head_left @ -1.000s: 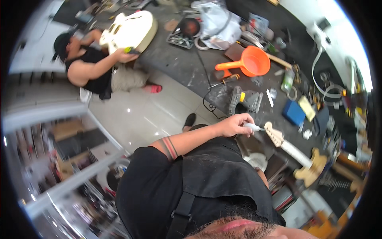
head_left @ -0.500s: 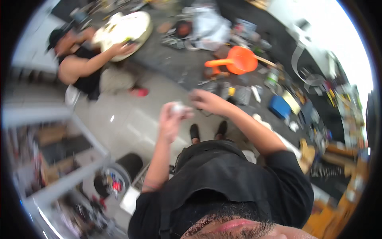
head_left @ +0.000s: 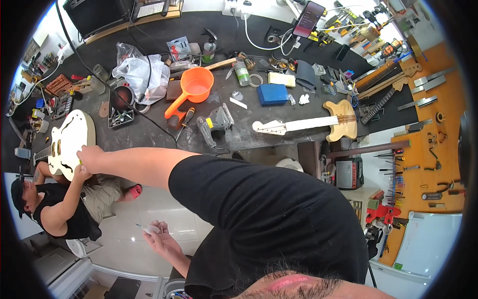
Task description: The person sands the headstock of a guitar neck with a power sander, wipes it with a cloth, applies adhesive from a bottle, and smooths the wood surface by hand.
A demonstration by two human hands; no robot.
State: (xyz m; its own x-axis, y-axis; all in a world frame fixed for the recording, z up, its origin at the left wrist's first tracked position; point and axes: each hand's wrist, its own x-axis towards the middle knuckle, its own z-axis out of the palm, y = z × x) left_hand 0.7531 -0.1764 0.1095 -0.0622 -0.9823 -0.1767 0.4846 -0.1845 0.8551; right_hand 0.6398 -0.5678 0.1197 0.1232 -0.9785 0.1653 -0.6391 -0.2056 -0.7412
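My right arm stretches left to the cream hollow-body guitar point(head_left: 69, 137), held by a seated co-worker in a cap point(head_left: 55, 209). My right hand point(head_left: 91, 157) is closed at the guitar's edge, just above the co-worker's hand point(head_left: 81, 172); what it grips, possibly a small yellow-green object, is mostly hidden. Lower down, over the floor, my left hand point(head_left: 162, 240) holds a small white bottle point(head_left: 150, 229) with a narrow tip. On the bench to the right lies a pale wooden guitar point(head_left: 337, 124).
The dark workbench point(head_left: 149, 134) carries an orange dipper point(head_left: 196, 82), a grey power tool point(head_left: 215, 124), a blue block point(head_left: 272, 94), a white plastic bag point(head_left: 142, 77) and cables. A pegboard with tools point(head_left: 423, 169) is at the right. A stool point(head_left: 77, 249) stands under the co-worker.
My view has swung toward the co-worker. My right arm now reaches out to the cream guitar. The white bottle, first in my right hand, is now in my left hand, which has dropped lower.
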